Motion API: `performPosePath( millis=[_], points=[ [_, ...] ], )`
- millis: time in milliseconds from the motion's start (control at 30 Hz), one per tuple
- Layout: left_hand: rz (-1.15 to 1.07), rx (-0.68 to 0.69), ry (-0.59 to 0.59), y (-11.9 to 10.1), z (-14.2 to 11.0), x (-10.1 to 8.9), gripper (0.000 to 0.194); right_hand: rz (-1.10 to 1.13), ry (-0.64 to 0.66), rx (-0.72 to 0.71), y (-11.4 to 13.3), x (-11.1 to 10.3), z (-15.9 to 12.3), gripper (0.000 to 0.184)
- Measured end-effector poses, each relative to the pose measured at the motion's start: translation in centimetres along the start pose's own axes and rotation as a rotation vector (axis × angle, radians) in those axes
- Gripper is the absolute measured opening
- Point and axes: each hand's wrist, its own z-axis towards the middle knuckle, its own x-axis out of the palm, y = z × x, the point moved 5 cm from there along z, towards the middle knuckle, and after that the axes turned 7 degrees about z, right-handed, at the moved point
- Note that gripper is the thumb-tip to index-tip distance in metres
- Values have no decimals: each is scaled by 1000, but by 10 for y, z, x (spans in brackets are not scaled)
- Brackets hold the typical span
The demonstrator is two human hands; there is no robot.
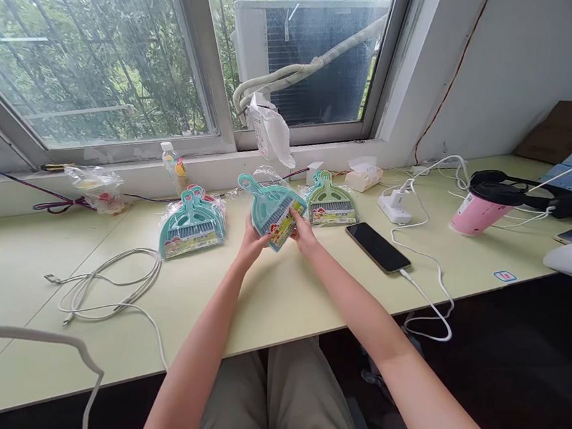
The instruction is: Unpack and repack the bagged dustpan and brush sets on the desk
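Nearest are the person's trousers point(290, 395), below the edge of the pale surface point(278, 300). A coiled cable point(150, 276) lies to the left and a smartphone point(378, 247) to the right, with a bare stretch between them where the set can be turned without snagging.

Beyond that stretch, the left hand point(254, 240) and right hand point(303, 231) are closed around one teal dustpan-and-brush set point(263, 202). It appears to be held just above the surface, tilted, its handle pointing up and left towards the window. The left thumb lies along the lower edge and the right thumb presses near the printed label point(282, 229); the fingers behind cannot be made out.

Holding it well calls for pressure on the stiff rim of the pan — loose film would probably slide, and a hard squeeze over the bristles could bend them. Both hands should turn together, the label left flat and uncreased.

To either side, just beyond, are a teal pile of sets point(192, 228) and a green pile of sets point(331, 202); the elbows and the tilted handle are best kept from brushing them. Farther back stands a bottle point(174, 168) — light-looking, so probably easily tipped — near the window point(129, 60).
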Motion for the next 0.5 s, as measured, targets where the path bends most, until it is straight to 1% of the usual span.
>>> performPosePath(
  millis=[67,167,233,300,367,500],
  points=[
    [-6,-12,-27,-1,0,-4,105,-4,82,8,2,6,-1,17],
    [-36,-29,-90,0,2,-13,98,-39,265,33,6,17,-6,9],
    [-56,-27,-122,0,3,-17,95,-60,346,33,6,22,-9,14],
    [-49,-29,-131,-1,2,-18,94,-65,338,22,6,22,-10,23],
    [-13,-60,-104,-3,0,-16,94,-52,277,2,4,19,-9,26],
    [27,-119,46,-8,-7,-3,100,3,181,-55,4,14,-6,22]
  ],
)
